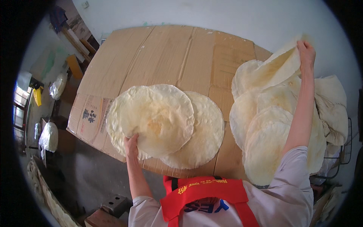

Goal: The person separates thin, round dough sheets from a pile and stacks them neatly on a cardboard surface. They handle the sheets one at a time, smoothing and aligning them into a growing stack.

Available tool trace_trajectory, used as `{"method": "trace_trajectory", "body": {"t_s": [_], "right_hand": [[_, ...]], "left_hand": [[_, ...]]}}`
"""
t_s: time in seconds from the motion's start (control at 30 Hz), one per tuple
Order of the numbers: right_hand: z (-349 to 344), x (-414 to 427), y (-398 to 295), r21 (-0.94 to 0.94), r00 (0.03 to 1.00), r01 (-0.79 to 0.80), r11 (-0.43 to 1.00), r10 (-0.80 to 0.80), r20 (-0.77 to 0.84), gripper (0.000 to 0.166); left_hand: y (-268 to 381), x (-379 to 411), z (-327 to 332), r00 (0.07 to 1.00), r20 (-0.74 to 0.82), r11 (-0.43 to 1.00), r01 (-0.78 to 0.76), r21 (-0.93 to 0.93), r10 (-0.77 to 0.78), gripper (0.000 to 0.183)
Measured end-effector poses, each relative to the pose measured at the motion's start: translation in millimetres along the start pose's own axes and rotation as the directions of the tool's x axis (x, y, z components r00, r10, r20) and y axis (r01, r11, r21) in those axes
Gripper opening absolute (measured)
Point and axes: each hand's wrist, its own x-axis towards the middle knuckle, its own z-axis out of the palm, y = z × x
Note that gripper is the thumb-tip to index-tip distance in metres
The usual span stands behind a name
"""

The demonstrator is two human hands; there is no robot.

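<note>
Several thin round flatbreads lie on a table covered with flattened cardboard [167, 54]. My left hand [132, 143] pinches the near left edge of a large flatbread [170, 122], which overlaps other rounds beneath it, one of them a paler flatbread [208, 130] showing at its right. At the upper right, my right hand [306, 54] grips the edge of a raised, folded flatbread [279, 66]. It hangs over a loose pile of flatbreads [269, 142] on the table's right side. The lower parts of the pile are partly hidden by my right forearm.
A cream cloth [331, 105] lies bunched beyond the pile at the right, near a black metal rack [351, 142]. A white wall [212, 14] borders the table's far side. At left are plastic-wrapped bundles [49, 137]; a brick-like block [116, 204] is near the bottom.
</note>
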Motion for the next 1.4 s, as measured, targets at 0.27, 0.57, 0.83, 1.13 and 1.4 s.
{"method": "trace_trajectory", "body": {"t_s": [0.27, 0.57, 0.83, 1.13, 1.4], "right_hand": [[158.7, -205.7, -102.5, 0.171, 0.677, 0.256, 0.951, -0.303, 0.671, 0.002], [221.5, -500.5, -20.0, 0.199, 0.265, -0.286, 0.937, -0.122, 0.956, 0.015], [215.9, -487.1, -19.4, 0.081, 0.023, -0.594, 0.8, -0.084, 0.996, 0.026], [245.4, -419.1, -29.1, 0.197, -0.053, -0.044, 0.979, -0.2, 0.978, 0.016], [213.8, -141.3, 80.9, -0.227, 0.542, 0.113, 0.967, 0.132, 0.83, 0.012]], "left_hand": [[-1.7, -82.2, -2.0, 0.999, 0.008, 0.971, 0.035, -0.238, -0.034, 0.03], [-30.8, -133.5, 9.0, 0.973, 0.177, 0.958, 0.188, -0.215, -0.151, 0.032], [-33.8, -134.9, 17.2, 0.995, 0.092, 0.997, 0.042, -0.057, -0.037, 0.025], [-30.3, -111.5, -7.4, 0.995, -0.097, 0.993, 0.023, -0.118, -0.035, 0.02], [-32.5, -76.5, -73.5, 0.974, -0.09, 0.978, 0.207, -0.014, -0.207, 0.023]]}}
